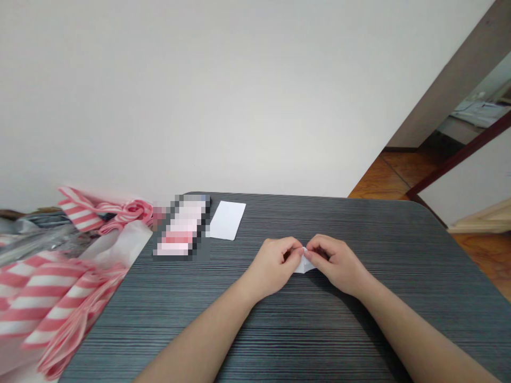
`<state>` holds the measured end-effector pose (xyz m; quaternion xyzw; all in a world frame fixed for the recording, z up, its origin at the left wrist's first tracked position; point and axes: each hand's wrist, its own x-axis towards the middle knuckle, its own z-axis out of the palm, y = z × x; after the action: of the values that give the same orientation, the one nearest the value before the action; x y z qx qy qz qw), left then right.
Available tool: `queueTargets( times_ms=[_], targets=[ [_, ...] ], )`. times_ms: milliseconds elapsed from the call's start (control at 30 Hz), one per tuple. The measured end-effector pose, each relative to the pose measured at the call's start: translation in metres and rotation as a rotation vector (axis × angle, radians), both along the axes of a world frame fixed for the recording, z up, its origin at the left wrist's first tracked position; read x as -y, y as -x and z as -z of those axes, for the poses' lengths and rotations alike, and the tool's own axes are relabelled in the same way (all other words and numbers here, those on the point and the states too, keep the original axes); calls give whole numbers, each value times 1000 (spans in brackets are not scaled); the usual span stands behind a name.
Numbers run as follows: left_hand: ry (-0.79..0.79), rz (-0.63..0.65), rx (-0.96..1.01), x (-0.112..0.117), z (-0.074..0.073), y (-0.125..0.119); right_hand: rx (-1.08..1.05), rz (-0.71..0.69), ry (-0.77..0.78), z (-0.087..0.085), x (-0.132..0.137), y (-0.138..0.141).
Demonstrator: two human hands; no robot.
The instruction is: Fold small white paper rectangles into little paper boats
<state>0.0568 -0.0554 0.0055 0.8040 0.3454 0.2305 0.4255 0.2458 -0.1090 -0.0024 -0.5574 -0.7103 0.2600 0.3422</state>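
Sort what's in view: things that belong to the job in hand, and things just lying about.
In the job:
- creased white paper, pinched between left hand and right hand
- dark table beneath

Apparently lying about:
- white rectangle, untouched, perhaps spare paper
- pixelated item beside it
- striped cloth left of the table

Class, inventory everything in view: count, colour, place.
Textured table: one, blackish, centre foreground.
Folded paper: one, white, right of centre.
Flat rectangular sheet: one, white, table's back left.
Pixelated oblong item: one, pink and dark, beside the sheet.
Striped cloths: several, pink and white, left of table.
Crumpled plastic: count unclear, clear, left.
Plain wall: one, whitish, background.
Wooden floor: one, brown, right.
Straight frame: one, dark red, right.
Left hand: one, bare, pinching the paper.
Right hand: one, bare, pinching the paper.
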Motion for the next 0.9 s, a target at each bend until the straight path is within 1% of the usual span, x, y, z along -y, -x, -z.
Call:
queueTargets(
  times_ms=[233, 467, 567, 633, 733, 900],
  targets=[
    [-7, -4, -27, 0, -1, -1, -6, 29, 32, -1, 1, 2],
    [18, 8, -44, 0, 0, -1, -84, 99, 84, 1, 2, 1],
    [25, -6, -47, -1, 1, 0, -124, 93, 112, 2, 2, 0],
    [34, -25, -41, -1, 1, 0, -153, 65, 154, 2, 2, 0],
    [49, -45, -35, -3, 0, 0, -146, 35, 202, 3, 2, 0],
    [50, -41, -40, -3, 0, -1, -128, 64, 239, 3, 1, -2]
  ],
)
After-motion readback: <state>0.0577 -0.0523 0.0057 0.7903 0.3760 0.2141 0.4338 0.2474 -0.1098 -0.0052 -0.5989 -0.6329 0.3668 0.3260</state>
